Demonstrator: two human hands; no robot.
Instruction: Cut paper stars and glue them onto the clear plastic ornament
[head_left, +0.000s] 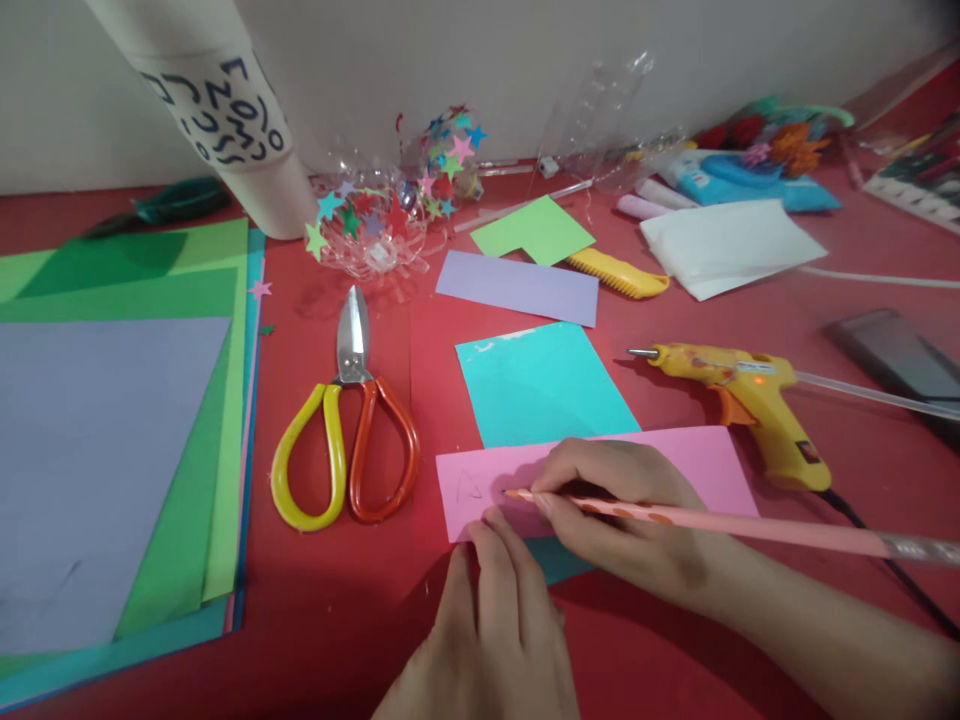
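My right hand (pixel 622 515) pinches a long pink pencil (pixel 750 525), its tip resting on a pink paper strip (pixel 712 460) just right of a small drawn triangle (pixel 469 487). Fingers of my left hand (pixel 491 620) lie flat and pressed on the strip's lower edge, holding it down. A turquoise paper sheet (pixel 544 385) lies partly under the pink strip.
Yellow-and-orange scissors (pixel 346 430) lie to the left. A yellow glue gun (pixel 750 395) rests to the right, cord trailing. A stack of coloured paper (pixel 120 430) fills the left. Purple strip (pixel 517 287), green piece (pixel 534 230), yellow comb (pixel 619 273), star-filled clear bowl (pixel 371 230) sit behind.
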